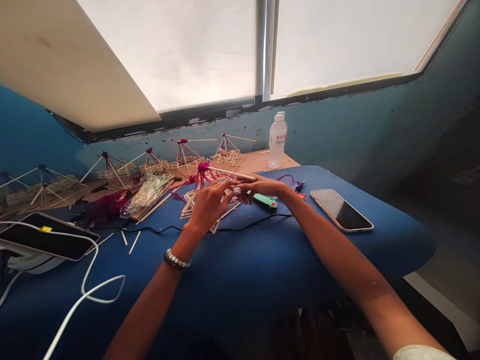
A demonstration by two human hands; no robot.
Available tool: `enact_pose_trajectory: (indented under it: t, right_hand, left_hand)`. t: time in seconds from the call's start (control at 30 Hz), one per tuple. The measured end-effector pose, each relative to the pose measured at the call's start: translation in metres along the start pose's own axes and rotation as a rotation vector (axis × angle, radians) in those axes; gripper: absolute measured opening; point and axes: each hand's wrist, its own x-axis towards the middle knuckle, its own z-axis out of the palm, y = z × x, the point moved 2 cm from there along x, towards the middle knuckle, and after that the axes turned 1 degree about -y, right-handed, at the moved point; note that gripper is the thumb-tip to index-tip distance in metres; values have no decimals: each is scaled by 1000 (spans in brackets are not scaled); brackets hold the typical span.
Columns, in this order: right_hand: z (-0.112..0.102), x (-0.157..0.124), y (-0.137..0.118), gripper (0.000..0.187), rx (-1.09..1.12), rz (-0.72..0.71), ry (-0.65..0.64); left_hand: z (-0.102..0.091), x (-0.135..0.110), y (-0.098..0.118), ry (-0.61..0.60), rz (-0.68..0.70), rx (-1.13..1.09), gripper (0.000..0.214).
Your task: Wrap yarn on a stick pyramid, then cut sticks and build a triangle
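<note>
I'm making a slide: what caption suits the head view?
Left hand and right hand meet by a pyramidal pale stick frame with magenta yarn, over a rounded blue table.

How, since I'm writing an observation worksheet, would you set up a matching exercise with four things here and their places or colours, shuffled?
Things:
1. Nearest yarn knot
2. Beaded bracelet
3. Front bottle
4. Rightmost phone

Places or colours:
A. Upright near the wall
B. Around the left arm
C. Lying on the blue table
D. Bright pink

Pairs: 1-D, 2-B, 3-A, 4-C
</note>
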Motion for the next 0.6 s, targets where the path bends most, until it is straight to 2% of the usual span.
enact_pose_trajectory:
  t: [0.17, 0.43, 0.6]
  right_hand:
    - [3, 2, 2, 37, 32, -19, -2]
    - [10, 11, 9, 34, 85, -10, 25]
    - [3, 11, 8, 30, 188, -18, 125]
  left_hand:
    - [-2, -1, 1, 15, 7, -7, 20]
    - [-3, 2, -4, 46, -64, -86, 20]
    - [1, 0, -2, 29, -59, -118, 16]
